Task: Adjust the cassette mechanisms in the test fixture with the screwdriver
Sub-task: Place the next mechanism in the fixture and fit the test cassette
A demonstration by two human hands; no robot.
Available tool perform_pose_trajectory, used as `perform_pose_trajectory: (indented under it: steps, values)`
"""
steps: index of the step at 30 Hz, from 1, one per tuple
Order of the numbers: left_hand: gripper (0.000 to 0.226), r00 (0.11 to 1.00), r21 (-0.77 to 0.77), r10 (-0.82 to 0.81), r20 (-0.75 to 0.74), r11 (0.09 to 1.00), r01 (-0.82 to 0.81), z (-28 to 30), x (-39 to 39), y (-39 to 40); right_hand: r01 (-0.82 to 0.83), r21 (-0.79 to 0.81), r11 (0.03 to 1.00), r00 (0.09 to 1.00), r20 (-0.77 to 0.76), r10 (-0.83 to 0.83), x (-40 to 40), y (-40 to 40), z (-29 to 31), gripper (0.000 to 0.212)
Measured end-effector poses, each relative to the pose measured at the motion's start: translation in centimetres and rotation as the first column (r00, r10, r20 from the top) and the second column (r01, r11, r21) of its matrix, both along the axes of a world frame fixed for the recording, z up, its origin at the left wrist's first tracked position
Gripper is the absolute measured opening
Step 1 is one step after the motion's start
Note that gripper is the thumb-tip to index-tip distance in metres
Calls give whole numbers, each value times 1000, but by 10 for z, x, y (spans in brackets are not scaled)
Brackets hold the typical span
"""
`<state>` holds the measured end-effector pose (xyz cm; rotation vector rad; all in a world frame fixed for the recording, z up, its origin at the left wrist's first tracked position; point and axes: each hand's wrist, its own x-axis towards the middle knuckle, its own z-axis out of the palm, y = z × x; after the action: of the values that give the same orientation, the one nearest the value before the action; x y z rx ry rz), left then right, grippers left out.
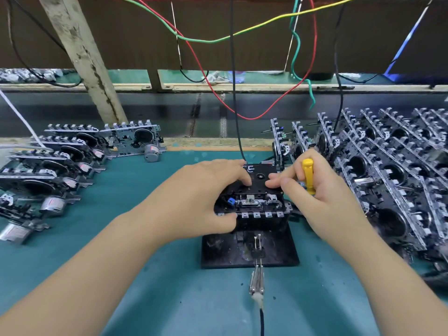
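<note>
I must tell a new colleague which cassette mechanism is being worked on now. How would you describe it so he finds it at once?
Start at the green mat and find the black test fixture at its middle. The cassette mechanism sits on top of it, between the left hand and the right hand, which holds a yellow screwdriver. Unlike the mechanisms piled at both sides, it stands alone.

Teal-green work mat [150,238] covers the bench. Red, green, yellow & black wires [194,40] hang at far side (crossing each other); scuffed pale wooden post [82,57] slants far left.
</note>
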<state>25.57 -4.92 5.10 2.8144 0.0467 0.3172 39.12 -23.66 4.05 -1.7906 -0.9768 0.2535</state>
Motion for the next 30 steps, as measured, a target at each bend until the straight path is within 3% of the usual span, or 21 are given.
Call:
perform_pose_trajectory:
  steps: [5, 8, 10, 16, 22, 25, 26, 29, 30]
  values:
    - [50, 999, -93, -11, 52, 996, 15, -22, -9, -2, 14, 3, 1000, 1000, 11, -14, -3, -2, -1, 33]
    - [79, 992, -44, 82, 94, 996, -78, -38, -17, -12, 18, 0, 1000, 999, 30, -18, -5, -3, -1, 44]
    - [91, 984, -125, 148, 101, 983, -135, -47, -18, -25, 21, 4, 1000, 999, 27, -21, -5, -3, -2, 42]
    - [71, 916, -503, 341, 211, 842, -198, -67, -6, -48, 17, 43, 999, 1000, -1, -17, -7, -3, -5, 24]
    - [66, 880, -546, 375, 290, 820, -170, -76, -5, -50, 26, 38, 999, 1000, -10, -26, -12, -6, -9, 40]
    - [56, 883, -562, 354, 308, 816, -131, -79, -5, -52, 31, 1, 1000, 999, -13, -31, -13, -11, -14, 34]
    - [53, 874, -620, 386, 294, 773, -132, -76, 0, -50, 18, -22, 1000, 1000, -14, -18, -11, -12, -18, 33]
    - [61, 867, -901, 487, 105, 416, -124, -62, 5, -40, 1, -66, 998, 1000, -7, -2, 0, -7, -26, 38]
    - [67, 884, -926, 462, 70, 359, -114, -61, 8, -36, -31, -89, 996, 999, -23, 30, 4, -5, -27, 35]
